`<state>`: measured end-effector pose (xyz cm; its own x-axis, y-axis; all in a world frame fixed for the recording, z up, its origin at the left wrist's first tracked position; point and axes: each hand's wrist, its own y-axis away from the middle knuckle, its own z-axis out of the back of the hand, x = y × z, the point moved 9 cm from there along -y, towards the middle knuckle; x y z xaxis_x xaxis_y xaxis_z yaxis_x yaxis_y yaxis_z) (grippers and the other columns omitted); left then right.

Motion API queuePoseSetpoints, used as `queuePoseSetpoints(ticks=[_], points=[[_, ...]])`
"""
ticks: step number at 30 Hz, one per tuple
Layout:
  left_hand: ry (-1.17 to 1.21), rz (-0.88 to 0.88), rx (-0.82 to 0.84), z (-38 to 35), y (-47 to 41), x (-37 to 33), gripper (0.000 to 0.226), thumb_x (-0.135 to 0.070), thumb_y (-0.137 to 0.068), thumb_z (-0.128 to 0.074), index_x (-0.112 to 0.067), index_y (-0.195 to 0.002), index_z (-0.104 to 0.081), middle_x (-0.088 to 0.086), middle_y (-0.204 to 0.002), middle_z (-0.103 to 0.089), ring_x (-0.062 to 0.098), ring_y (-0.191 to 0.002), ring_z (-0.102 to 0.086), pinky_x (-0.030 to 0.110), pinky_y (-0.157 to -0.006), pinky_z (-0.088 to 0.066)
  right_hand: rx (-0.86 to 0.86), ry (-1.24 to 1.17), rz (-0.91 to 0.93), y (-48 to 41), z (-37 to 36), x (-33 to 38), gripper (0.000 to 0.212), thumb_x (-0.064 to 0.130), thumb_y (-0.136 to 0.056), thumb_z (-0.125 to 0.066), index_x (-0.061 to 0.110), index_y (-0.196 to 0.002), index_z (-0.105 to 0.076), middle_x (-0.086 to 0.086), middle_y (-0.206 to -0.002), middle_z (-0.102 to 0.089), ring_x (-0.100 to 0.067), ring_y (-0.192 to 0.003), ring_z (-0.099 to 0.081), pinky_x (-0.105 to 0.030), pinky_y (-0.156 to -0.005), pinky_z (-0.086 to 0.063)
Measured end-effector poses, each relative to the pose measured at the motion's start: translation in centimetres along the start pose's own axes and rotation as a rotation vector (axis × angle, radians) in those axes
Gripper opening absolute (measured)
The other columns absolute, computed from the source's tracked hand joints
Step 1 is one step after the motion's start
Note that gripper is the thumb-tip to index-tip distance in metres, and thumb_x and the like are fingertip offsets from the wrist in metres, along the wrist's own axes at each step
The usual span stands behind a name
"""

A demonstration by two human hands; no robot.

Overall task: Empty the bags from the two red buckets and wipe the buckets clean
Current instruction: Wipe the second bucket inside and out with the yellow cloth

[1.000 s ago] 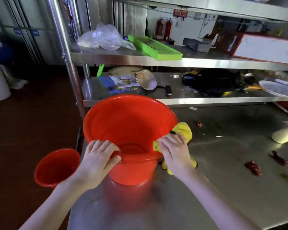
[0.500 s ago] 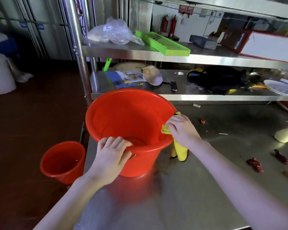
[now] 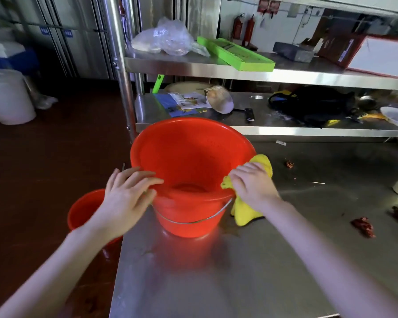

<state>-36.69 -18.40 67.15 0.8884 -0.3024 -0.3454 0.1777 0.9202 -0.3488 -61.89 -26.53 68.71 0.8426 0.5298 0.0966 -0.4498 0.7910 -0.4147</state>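
Between my two hands a large red bucket (image 3: 193, 175) stands upright on a steel table (image 3: 216, 283), and I see no bag inside it. My left hand (image 3: 126, 193) lies across the near-left part of its rim with the fingers mostly straight. It is blurred, so I cannot tell how firmly the thumb grips beneath. My right hand (image 3: 253, 184) is on the opposite side of the rim. Its fingers are curled around a yellow cloth (image 3: 246, 210) and press it against the rim, and the loose end hangs down outside the wall. The bucket's wire handle (image 3: 193, 220) hangs down the side facing me. Below and left of my left hand a second red bucket (image 3: 83, 210) sits on the floor, partly hidden by my wrist. Well to the right of my right hand, dark red scraps (image 3: 363, 227) lie on the table. The risk here, as I judge it, is that the bucket looks empty and so probably light, and it stands near the table's left edge. A hard push from the cloth against my loose left hand could slide or tip it towards the floor. Dark specks inside the wall could also be missed.
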Motion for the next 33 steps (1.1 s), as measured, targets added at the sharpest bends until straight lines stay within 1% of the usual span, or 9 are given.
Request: queuePoseSetpoints(ticks=[2,4,8,11,15,21,26,29,33], points=[[0.031,-0.073,0.057,-0.6,0.2,0.4,0.038,-0.043,-0.101,-0.030,-0.036,-0.132,-0.052,-0.017,-0.139,-0.048,0.016,-0.144,-0.025,0.056,-0.117,-0.006,0.076,0.000,-0.004,-1.0,-0.4,-2.8,0.032,0.017,-0.093,-0.041,0.005,-0.085,-0.069,-0.007,-0.084,-0.068,-0.030,-0.086,-0.058,-0.035,-0.091,-0.036],[-0.037,-0.138,0.068,-1.8,-0.2,-1.1,0.038,-0.040,-0.100,-0.037,-0.028,-0.134,-0.051,-0.007,-0.135,-0.050,0.019,-0.141,-0.032,0.053,-0.118,-0.010,0.074,-0.002,0.001,-1.8,-0.5,-3.9,0.029,0.013,-0.094,-0.043,0.003,-0.085,-0.069,-0.008,-0.087,-0.068,-0.030,-0.090,-0.057,-0.028,-0.090,-0.030],[-0.084,-0.131,-0.026,-2.5,-1.4,-2.6,0.028,-0.019,-0.090,-0.065,-0.011,-0.116,-0.065,0.011,-0.110,-0.053,0.030,-0.102,-0.056,0.055,-0.111,-0.033,-0.053,-0.034,-0.134,-0.6,-0.3,-3.5,0.048,0.025,-0.090,-0.028,0.004,-0.079,-0.070,-0.007,-0.079,-0.067,-0.030,-0.086,-0.057,-0.033,-0.096,-0.033],[-0.066,-0.179,-0.048,-2.3,-1.3,-3.5,0.026,-0.024,-0.088,-0.069,-0.015,-0.111,-0.067,0.006,-0.105,-0.053,0.024,-0.091,-0.053,0.043,-0.094,-0.046,-0.187,0.019,-0.215,1.5,0.7,-1.2,0.040,0.022,-0.086,-0.032,0.009,-0.064,-0.063,-0.005,-0.064,-0.060,-0.031,-0.071,-0.055,-0.041,-0.086,-0.043],[-0.040,-0.108,-0.058,-3.8,-0.6,-6.6,0.026,-0.035,-0.083,-0.071,-0.019,-0.103,-0.069,0.001,-0.096,-0.054,0.022,-0.085,-0.052,0.038,-0.085,-0.039,-0.293,0.023,-0.150,3.2,0.3,6.4,0.029,0.023,-0.091,-0.040,0.019,-0.071,-0.061,0.004,-0.066,-0.058,-0.024,-0.068,-0.051,-0.039,-0.075,-0.040],[0.057,-0.043,-0.071,-4.3,-0.8,-6.0,0.023,-0.039,-0.085,-0.069,-0.023,-0.102,-0.068,-0.007,-0.098,-0.052,0.017,-0.090,-0.049,0.026,-0.086,-0.020,-0.169,-0.013,0.057,1.6,0.5,3.8,0.030,0.021,-0.088,-0.042,0.012,-0.071,-0.065,-0.002,-0.064,-0.060,-0.030,-0.065,-0.056,-0.040,-0.070,-0.045],[0.053,-0.040,-0.100,-4.3,-0.5,-6.6,0.021,-0.041,-0.084,-0.070,-0.027,-0.099,-0.067,-0.010,-0.095,-0.048,0.014,-0.087,-0.047,0.033,-0.089,-0.030,0.034,-0.129,-0.084,-1.0,0.0,-3.9,0.028,0.010,-0.097,-0.044,0.002,-0.093,-0.070,-0.008,-0.098,-0.068,-0.029,-0.097,-0.059,-0.039,-0.099,-0.040],[0.048,-0.013,-0.118,-4.1,-0.5,-6.5,0.022,-0.039,-0.080,-0.075,-0.026,-0.097,-0.069,-0.010,-0.091,-0.044,0.014,-0.084,-0.046,0.034,-0.087,-0.033,-0.098,-0.103,-0.148,-0.1,0.2,-2.3,0.036,0.017,-0.092,-0.037,0.005,-0.077,-0.068,-0.006,-0.080,-0.066,-0.029,-0.083,-0.057,-0.041,-0.092,-0.044],[0.079,0.022,-0.113,-4.1,-0.9,-7.9,0.023,-0.035,-0.075,-0.079,-0.023,-0.092,-0.071,-0.006,-0.086,-0.047,0.017,-0.080,-0.049,0.035,-0.079,-0.038,-0.291,-0.084,-0.172,3.5,0.1,4.9,0.026,0.018,-0.087,-0.041,0.015,-0.070,-0.060,0.002,-0.066,-0.057,-0.025,-0.068,-0.049,-0.039,-0.077,-0.042]])
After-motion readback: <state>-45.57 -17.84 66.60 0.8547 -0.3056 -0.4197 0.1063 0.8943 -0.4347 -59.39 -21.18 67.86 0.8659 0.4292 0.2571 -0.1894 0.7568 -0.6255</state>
